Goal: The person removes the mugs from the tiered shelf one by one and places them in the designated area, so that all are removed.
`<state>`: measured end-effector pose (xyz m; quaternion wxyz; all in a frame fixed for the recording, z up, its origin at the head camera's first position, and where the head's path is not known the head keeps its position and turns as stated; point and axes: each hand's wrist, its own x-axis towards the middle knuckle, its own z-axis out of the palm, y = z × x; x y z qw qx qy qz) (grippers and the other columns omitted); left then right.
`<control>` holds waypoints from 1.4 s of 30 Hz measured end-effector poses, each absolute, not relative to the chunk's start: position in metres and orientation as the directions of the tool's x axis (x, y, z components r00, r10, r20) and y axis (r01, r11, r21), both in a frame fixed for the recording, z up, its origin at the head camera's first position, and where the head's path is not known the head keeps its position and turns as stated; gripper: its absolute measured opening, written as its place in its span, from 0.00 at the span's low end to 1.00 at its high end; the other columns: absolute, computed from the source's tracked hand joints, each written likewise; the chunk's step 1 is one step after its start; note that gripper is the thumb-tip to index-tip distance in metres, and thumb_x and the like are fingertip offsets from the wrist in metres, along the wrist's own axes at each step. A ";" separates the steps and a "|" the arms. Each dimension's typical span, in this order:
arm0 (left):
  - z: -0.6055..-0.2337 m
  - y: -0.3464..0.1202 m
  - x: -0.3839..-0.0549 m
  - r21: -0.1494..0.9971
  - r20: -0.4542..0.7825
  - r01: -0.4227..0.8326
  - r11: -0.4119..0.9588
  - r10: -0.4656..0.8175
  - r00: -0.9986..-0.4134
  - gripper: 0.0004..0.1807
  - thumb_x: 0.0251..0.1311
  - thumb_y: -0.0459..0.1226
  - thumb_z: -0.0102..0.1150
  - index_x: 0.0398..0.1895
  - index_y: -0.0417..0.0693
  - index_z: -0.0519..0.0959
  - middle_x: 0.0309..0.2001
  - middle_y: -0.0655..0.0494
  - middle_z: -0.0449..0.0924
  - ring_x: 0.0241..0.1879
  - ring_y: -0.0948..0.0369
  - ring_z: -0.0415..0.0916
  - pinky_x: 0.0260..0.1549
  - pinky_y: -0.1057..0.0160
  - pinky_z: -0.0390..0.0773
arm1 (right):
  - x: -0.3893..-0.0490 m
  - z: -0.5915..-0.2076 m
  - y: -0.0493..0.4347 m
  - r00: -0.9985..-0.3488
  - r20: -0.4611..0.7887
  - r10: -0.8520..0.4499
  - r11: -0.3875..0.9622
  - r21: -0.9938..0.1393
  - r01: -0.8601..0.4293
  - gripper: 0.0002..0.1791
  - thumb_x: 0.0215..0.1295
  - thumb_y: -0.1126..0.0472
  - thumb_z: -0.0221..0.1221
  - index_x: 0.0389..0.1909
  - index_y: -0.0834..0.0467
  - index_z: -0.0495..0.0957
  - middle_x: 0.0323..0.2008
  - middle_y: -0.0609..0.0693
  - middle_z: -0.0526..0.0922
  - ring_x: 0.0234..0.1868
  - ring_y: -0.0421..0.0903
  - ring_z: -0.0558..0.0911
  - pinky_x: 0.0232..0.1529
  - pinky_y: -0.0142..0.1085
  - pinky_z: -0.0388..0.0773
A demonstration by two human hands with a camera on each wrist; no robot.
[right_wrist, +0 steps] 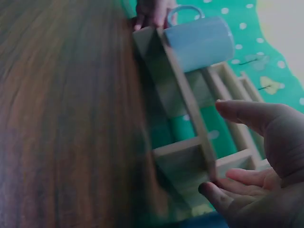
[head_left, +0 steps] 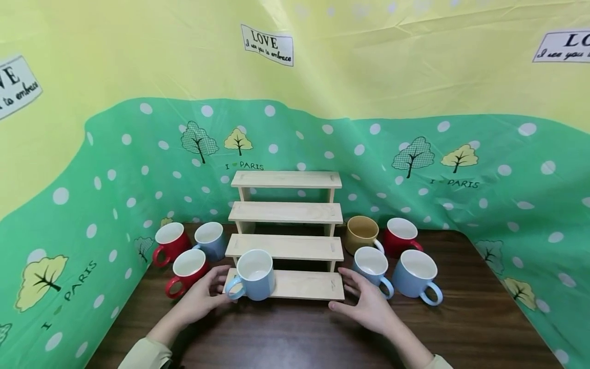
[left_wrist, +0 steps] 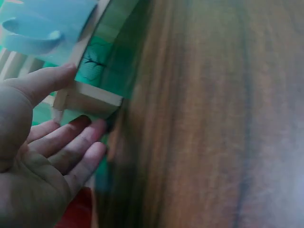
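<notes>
A pale wooden stepped shelf (head_left: 286,247) with several tiers stands on the dark table. On the left part of its lowest tier sits a light blue mug (head_left: 258,279), upright, handle pointing left. My left hand (head_left: 200,302) is at the left end of that tier, thumb by the front edge near the mug's handle; the left wrist view shows its fingers (left_wrist: 80,147) extended along the tier's end. At the opposite end, my right hand (head_left: 371,307) has its thumb and fingers spread around the corner, fingertips (right_wrist: 209,189) right at the wood.
Left of the shelf stand two red mugs (head_left: 190,269) and a light blue mug (head_left: 210,241). To its right are a mustard mug (head_left: 361,234), a red mug (head_left: 401,237) and two light blue mugs (head_left: 415,274). A patterned green and yellow cloth (head_left: 295,118) hangs behind the table (head_left: 276,338).
</notes>
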<state>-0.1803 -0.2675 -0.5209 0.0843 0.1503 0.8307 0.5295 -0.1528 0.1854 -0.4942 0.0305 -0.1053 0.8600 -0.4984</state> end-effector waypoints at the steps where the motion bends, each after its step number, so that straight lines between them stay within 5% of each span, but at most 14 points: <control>1: -0.518 -0.268 -0.181 0.908 0.008 0.145 0.394 0.330 -0.944 0.42 0.67 0.39 0.77 0.77 0.34 0.65 0.62 0.38 0.83 0.52 0.52 0.84 0.50 0.61 0.86 | -0.154 -0.497 0.185 -0.975 0.055 -0.213 0.484 -0.861 -0.155 0.52 0.57 0.55 0.84 0.78 0.67 0.68 0.74 0.65 0.75 0.69 0.63 0.82 0.66 0.46 0.81; 10: -0.502 -0.267 -0.170 0.876 0.070 0.163 0.454 0.214 -0.974 0.31 0.69 0.36 0.74 0.70 0.37 0.72 0.62 0.36 0.81 0.48 0.54 0.85 0.45 0.63 0.86 | -0.163 -0.522 0.187 -0.951 0.081 -0.299 0.369 -0.909 -0.194 0.49 0.64 0.57 0.80 0.79 0.66 0.64 0.70 0.67 0.78 0.68 0.64 0.82 0.62 0.43 0.84; 22: -0.464 -0.246 -0.156 0.887 0.111 0.126 0.444 0.062 -0.992 0.23 0.78 0.39 0.66 0.70 0.40 0.75 0.65 0.43 0.81 0.59 0.50 0.82 0.54 0.64 0.82 | -0.167 -0.536 0.195 -0.938 0.042 -0.345 0.263 -0.955 -0.140 0.46 0.68 0.59 0.77 0.80 0.66 0.62 0.73 0.71 0.73 0.71 0.65 0.80 0.63 0.37 0.82; 31: -0.445 -0.223 -0.150 0.880 0.222 0.251 0.403 0.119 -0.968 0.32 0.72 0.38 0.73 0.74 0.39 0.70 0.67 0.41 0.81 0.64 0.42 0.80 0.59 0.62 0.83 | -0.168 -0.541 0.200 -0.927 0.052 -0.371 0.209 -0.968 -0.138 0.44 0.70 0.61 0.75 0.79 0.64 0.62 0.73 0.70 0.73 0.71 0.63 0.79 0.64 0.34 0.80; 42: -0.453 -0.198 -0.155 0.833 0.244 0.274 0.480 0.125 -0.962 0.45 0.56 0.43 0.86 0.74 0.45 0.72 0.62 0.52 0.84 0.60 0.54 0.81 0.59 0.49 0.84 | -0.172 -0.544 0.200 -0.930 0.062 -0.361 0.198 -0.970 -0.142 0.43 0.69 0.60 0.76 0.78 0.61 0.65 0.72 0.68 0.74 0.71 0.61 0.79 0.64 0.35 0.80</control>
